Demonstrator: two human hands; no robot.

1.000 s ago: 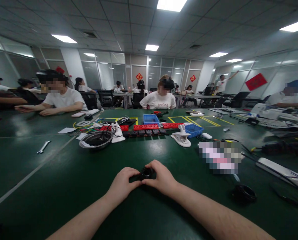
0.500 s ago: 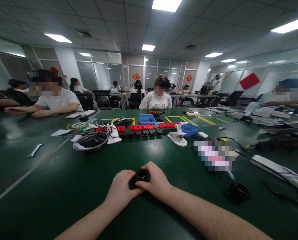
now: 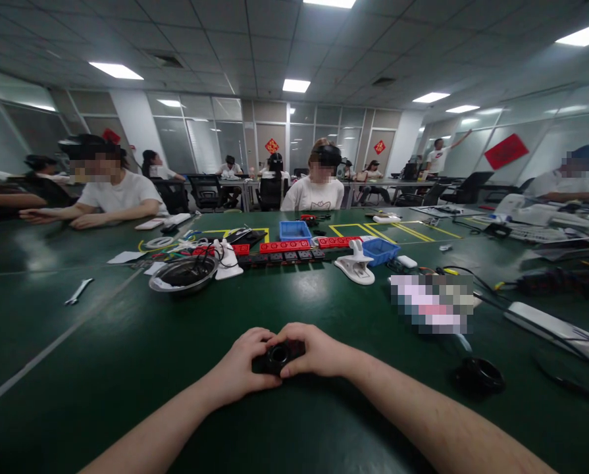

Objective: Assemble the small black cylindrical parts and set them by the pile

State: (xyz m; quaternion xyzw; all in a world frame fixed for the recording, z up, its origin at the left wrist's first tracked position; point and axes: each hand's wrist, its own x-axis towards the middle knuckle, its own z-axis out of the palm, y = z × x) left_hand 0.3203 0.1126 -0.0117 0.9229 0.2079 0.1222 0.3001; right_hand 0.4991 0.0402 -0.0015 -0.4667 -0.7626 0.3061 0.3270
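Both hands meet around a black part with a round hole (image 3: 279,355), low over the green table in front of me. My left hand (image 3: 242,361) grips its left side, thumb below and fingers above. My right hand (image 3: 318,352) closes on its right side, fingertips over the top and thumb at the lower edge. The part's exact kind is hard to make out, and its outer edges are partly covered by my fingers. Farther right on the table lies a black ring-shaped piece (image 3: 480,376), apart from both hands.
Ahead lie a metal bowl (image 3: 183,274) with dark contents, red socket strips (image 3: 284,245), a white clip base (image 3: 356,263) and blue trays (image 3: 295,230). A wrench (image 3: 79,291) is at left. A white power strip (image 3: 561,336) with cables lies right. A person (image 3: 318,178) sits opposite.
My right hand has turned and shifted slightly right on the black part, its fingers now lying lower across the top. The left hand keeps its hold. The view has shifted a little.
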